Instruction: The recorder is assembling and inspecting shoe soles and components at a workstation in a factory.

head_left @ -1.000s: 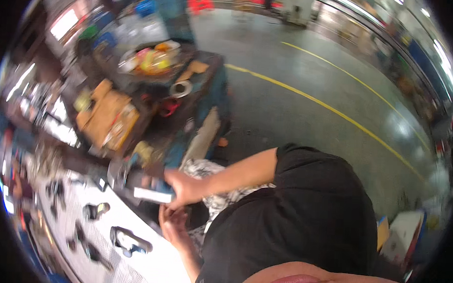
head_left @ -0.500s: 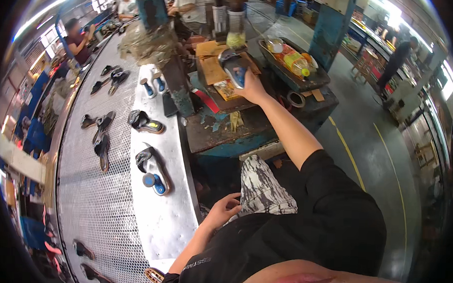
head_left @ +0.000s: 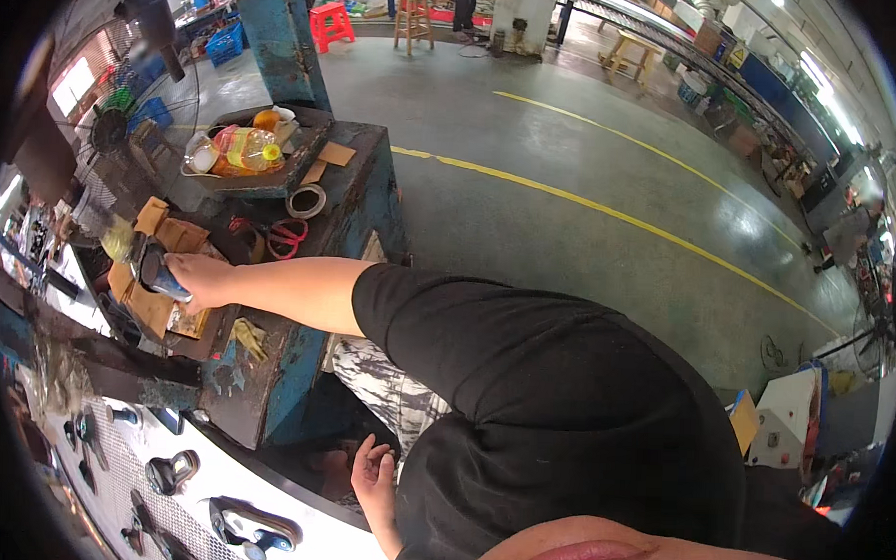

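My right hand [head_left: 201, 279] grips one end of a dark sandal [head_left: 150, 266] that has a blue part under my fingers. The arm reaches out to the left, holding the sandal over brown cardboard pieces [head_left: 151, 311] on the worn blue machine bench [head_left: 266, 402]. A clear cylinder with yellowish stuff in it [head_left: 117, 241] hangs close to the sandal's far end. My left hand [head_left: 374, 472] is low by my patterned trouser leg, fingers apart and loosely bent, with nothing in it. More black sandals [head_left: 252, 528] with blue parts lie on a white metal strip nearby.
Behind my right hand are red-handled scissors [head_left: 288, 238], a tape roll [head_left: 307, 201] and a tray [head_left: 259, 183] with a yellow-capped bottle [head_left: 247, 150]. A yellow glove-like cloth [head_left: 251, 338] lies at the bench edge. A blue post [head_left: 283, 47] rises behind. Stools [head_left: 331, 25] stand farther off.
The view has swung to the right, so bench and sandals now appear farther left and more floor shows. My right hand still holds the sandal; my left hand stays low, empty.
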